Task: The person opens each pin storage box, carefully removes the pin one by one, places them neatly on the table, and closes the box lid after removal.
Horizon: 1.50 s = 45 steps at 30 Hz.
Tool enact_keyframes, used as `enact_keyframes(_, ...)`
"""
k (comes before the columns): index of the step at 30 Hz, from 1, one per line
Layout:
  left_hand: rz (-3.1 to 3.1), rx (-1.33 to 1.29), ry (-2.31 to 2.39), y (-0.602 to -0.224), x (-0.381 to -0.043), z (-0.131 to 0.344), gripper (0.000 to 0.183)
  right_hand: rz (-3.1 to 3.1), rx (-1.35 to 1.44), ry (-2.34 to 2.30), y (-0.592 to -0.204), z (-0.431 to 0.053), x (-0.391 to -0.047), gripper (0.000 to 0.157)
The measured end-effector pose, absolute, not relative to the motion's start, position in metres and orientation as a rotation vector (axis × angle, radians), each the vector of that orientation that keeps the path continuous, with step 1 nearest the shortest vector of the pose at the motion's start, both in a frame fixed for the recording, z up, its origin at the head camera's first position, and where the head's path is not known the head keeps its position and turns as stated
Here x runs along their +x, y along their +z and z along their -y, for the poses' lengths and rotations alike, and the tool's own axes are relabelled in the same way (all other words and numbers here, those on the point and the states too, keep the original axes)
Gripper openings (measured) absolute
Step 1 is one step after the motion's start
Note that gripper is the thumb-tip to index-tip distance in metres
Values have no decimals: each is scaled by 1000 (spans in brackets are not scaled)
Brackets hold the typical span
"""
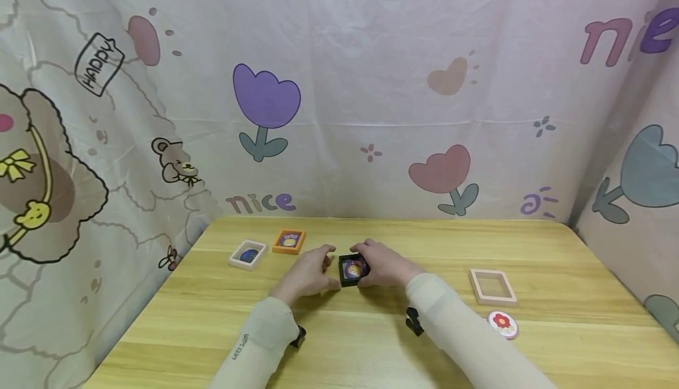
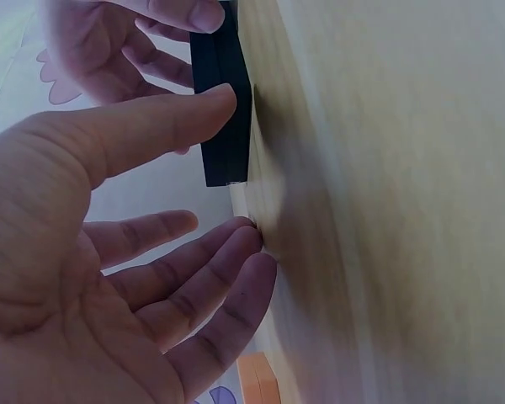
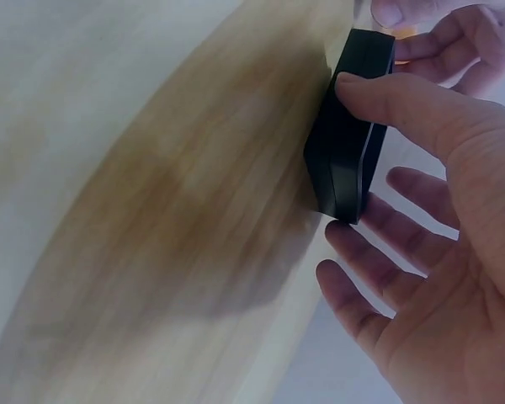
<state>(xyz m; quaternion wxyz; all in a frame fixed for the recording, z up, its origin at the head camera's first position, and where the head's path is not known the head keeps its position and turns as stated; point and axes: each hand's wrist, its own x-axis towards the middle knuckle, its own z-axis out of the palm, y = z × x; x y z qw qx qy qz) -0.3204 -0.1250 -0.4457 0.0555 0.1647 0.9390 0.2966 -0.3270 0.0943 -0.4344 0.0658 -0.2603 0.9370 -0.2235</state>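
Observation:
A small square black frame (image 1: 342, 282) with a round purple-and-yellow badge (image 1: 354, 269) inside lies mid-table. My right hand (image 1: 386, 264) grips it from the right, thumb on the near side and fingers at the far side. In the right wrist view the thumb lies along the black frame's wall (image 3: 349, 126). To the left, my left hand (image 1: 310, 272) has its thumb and fingers spread apart, holding nothing. Its thumb tip is close to the frame's near left corner; whether it touches, I cannot tell. In the left wrist view that thumb overlaps the black frame (image 2: 223, 143).
Back left on the wooden table (image 1: 339, 342) are an orange frame with a badge (image 1: 289, 241) and a white frame with a blue badge (image 1: 248, 255). At right lie a pale pink frame (image 1: 493, 302) and a round red-flower badge (image 1: 502, 324). A printed curtain (image 1: 361, 100) hangs behind.

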Motion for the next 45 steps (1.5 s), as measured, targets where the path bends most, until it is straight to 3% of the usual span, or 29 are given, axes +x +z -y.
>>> enact_keyframes(17, -2690, 553, 1026, -442, -316, 122, 85, -2812, -722, -775, -434, -115, -316, 79)
enact_keyframes(45, -2348, 658, 1375, -419, -299, 105, 71, -2832, -908, -746, -380, -150, -272, 74)
